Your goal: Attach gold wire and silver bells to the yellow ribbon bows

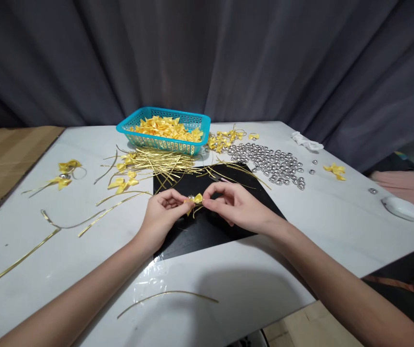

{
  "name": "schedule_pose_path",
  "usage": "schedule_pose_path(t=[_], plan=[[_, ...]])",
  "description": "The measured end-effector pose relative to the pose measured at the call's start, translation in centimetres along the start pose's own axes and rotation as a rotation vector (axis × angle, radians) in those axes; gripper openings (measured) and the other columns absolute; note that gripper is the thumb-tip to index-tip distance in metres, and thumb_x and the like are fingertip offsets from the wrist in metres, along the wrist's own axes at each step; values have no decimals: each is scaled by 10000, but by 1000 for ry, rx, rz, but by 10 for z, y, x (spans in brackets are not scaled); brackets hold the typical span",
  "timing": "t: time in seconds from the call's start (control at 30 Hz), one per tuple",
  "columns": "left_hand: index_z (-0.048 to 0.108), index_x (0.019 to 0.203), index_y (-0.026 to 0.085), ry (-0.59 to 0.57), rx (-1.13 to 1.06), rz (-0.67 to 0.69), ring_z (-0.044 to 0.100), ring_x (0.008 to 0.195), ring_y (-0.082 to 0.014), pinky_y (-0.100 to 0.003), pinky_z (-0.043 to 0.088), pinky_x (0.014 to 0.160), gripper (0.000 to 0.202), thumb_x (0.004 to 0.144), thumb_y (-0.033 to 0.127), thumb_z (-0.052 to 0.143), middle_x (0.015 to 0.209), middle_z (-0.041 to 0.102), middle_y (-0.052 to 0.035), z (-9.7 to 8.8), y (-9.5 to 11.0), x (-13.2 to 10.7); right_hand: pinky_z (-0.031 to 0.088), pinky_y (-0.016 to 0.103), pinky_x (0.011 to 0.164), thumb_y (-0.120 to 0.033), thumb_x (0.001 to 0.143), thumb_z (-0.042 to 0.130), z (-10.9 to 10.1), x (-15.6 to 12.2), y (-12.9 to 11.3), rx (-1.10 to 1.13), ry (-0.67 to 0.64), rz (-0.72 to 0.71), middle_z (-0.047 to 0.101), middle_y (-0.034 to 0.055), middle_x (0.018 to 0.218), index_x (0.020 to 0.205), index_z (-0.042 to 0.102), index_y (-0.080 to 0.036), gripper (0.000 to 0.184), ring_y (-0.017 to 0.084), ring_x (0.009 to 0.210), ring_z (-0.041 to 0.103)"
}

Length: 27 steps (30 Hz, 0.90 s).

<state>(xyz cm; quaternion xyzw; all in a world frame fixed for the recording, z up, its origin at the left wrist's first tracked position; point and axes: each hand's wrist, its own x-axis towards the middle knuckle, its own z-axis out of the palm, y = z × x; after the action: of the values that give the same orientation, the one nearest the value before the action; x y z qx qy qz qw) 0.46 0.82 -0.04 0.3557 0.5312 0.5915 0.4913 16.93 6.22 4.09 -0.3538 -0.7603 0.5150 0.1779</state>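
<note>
Over the black mat (214, 229), my two hands meet at a small yellow ribbon bow (198, 197) with a shiny silver piece beside it. My left hand (165, 214) pinches the bow's left end between thumb and fingers. From the other side, the thumb and forefinger of my right hand (241, 205) pinch its right end. Fingertips cover part of the bow, so how the silver piece is joined to it is hidden. Just beyond the hands lies a pile of gold twist ties (166, 161).
Behind the ties stands a blue basket (127, 127) of yellow bows. A spread of small silver pieces (275, 164) lies at right. Finished-looking bows with ties (64, 173) sit at left, near cardboard (19, 154). A white computer mouse (402, 208) rests at the right edge.
</note>
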Motion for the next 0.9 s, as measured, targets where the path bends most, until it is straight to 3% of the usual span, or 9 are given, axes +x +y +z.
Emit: schedule_pose_path(t=[0.13,0.2,0.5,0.73,0.9], plan=[[612,552,161,-80,42,-9,568,540,-88,-186,432,542,155,551,163,767,553,646,24,2,1,-1,304,190,510,-190,860,521,-1,0,4,-392,169,-452,508,2,722,807,569,-126,96,51,538,371],[611,550,168,-129,74,-13,565,523,-86,-187,438,538,147,561,163,758,539,638,30,2,2,-2,329,199,566,-170,875,504,-2,0,5,-481,153,-541,529,14,769,829,571,-128,92,63,586,397],[625,526,167,-236,132,-72,570,481,-98,-205,459,500,132,528,136,753,540,661,5,3,4,-4,332,204,589,-190,847,540,0,4,10,-456,158,-417,525,3,717,788,590,-127,99,72,597,418],[620,528,166,-232,99,-69,584,509,-93,-198,461,521,147,531,133,764,587,693,-6,1,4,-3,275,183,489,-157,787,563,0,7,5,-366,173,-142,473,-40,568,726,597,-115,82,42,468,365],[617,552,170,-144,37,-50,593,543,-94,-198,455,554,154,554,162,771,596,690,2,-1,2,-2,270,183,455,-158,798,537,0,2,3,-357,265,-251,508,-17,650,726,571,-120,89,34,462,362]])
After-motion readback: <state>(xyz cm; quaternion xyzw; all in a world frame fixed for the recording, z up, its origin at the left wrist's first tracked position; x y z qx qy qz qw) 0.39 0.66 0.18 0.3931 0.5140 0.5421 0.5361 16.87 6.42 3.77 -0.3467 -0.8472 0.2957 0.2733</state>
